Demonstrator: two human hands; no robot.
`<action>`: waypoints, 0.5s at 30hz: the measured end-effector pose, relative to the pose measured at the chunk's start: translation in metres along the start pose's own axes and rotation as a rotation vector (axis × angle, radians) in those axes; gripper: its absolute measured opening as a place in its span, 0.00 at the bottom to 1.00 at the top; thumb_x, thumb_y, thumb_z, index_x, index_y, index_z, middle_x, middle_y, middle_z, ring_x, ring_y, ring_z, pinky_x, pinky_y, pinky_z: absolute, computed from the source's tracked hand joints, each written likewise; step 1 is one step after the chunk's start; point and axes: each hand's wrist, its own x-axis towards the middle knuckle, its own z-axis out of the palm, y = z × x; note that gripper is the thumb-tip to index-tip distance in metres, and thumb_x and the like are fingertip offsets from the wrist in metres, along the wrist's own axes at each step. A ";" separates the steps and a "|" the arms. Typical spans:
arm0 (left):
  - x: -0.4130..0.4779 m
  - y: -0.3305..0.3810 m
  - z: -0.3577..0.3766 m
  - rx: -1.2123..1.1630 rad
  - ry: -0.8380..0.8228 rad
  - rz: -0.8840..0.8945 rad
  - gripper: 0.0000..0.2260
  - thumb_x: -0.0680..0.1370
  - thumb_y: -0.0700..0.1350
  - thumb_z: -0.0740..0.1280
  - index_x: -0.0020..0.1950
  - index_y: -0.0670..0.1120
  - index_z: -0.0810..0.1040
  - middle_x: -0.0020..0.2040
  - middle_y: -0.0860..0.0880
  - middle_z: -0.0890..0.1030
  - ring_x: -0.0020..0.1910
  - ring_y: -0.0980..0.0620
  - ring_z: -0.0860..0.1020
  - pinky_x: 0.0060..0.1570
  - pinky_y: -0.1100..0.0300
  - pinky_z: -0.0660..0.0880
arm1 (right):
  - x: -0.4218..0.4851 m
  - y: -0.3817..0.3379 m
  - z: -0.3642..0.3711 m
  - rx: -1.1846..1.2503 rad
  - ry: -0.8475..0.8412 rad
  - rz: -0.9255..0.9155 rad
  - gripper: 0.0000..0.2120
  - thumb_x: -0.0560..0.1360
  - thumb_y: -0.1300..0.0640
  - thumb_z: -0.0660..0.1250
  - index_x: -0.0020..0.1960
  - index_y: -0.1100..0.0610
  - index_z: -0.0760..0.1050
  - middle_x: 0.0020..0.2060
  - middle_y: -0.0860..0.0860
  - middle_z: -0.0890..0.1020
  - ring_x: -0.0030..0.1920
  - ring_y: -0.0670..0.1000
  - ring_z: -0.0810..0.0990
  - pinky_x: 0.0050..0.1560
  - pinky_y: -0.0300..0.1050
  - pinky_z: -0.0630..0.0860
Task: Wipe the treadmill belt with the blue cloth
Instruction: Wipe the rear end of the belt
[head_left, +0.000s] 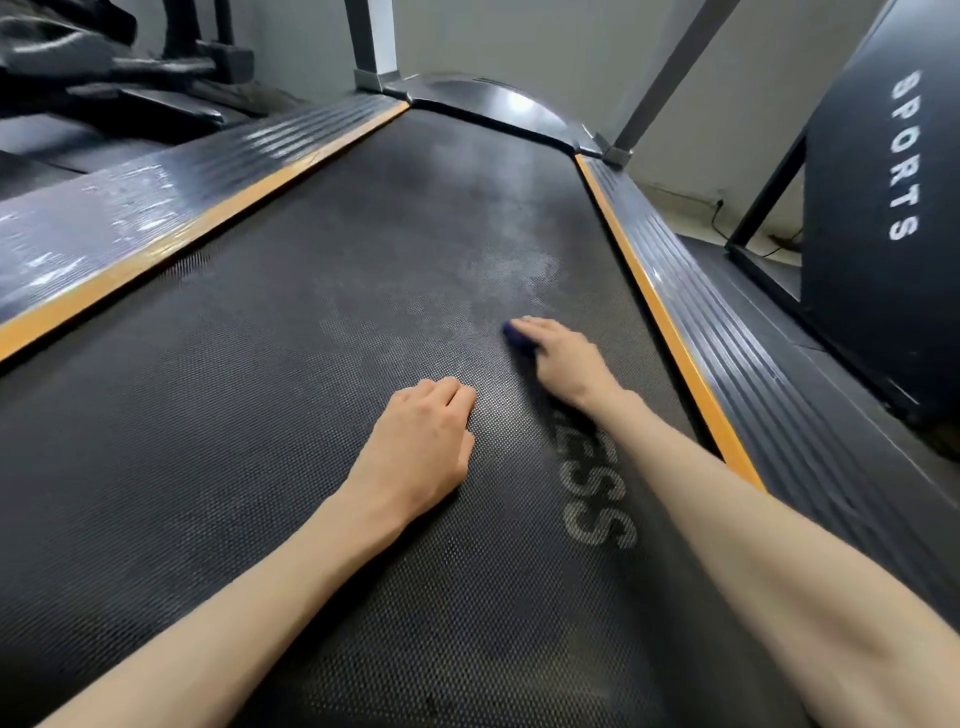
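Cloth (519, 338) under right hand (561, 361) on treadmill belt (291, 374)

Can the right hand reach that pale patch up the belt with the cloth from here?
Probably yes. The right hand holds the cloth just short of the pale patch, with only bare belt between; the left hand rests clear.

Gym room, treadmill belt (311, 364), "SPORTS" machine (883, 208), exercise equipment (104, 67)
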 end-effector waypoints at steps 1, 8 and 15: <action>-0.001 -0.001 0.000 0.005 0.004 0.001 0.14 0.68 0.47 0.52 0.42 0.45 0.76 0.38 0.49 0.78 0.36 0.47 0.78 0.37 0.56 0.75 | -0.012 -0.012 0.003 0.023 -0.023 -0.120 0.25 0.75 0.67 0.57 0.69 0.51 0.70 0.70 0.48 0.70 0.69 0.50 0.67 0.67 0.40 0.62; 0.000 0.002 0.001 -0.017 0.003 -0.004 0.15 0.69 0.46 0.52 0.44 0.45 0.77 0.41 0.49 0.79 0.39 0.48 0.78 0.42 0.56 0.76 | -0.009 0.030 -0.009 0.094 -0.023 0.064 0.25 0.74 0.71 0.57 0.68 0.56 0.70 0.69 0.56 0.69 0.69 0.55 0.67 0.66 0.36 0.58; 0.002 -0.001 0.005 0.008 0.018 0.004 0.14 0.68 0.46 0.53 0.43 0.46 0.77 0.39 0.50 0.78 0.38 0.48 0.78 0.39 0.58 0.75 | 0.048 -0.013 0.015 0.021 -0.050 0.078 0.23 0.72 0.70 0.57 0.65 0.58 0.72 0.66 0.56 0.72 0.65 0.59 0.70 0.62 0.46 0.69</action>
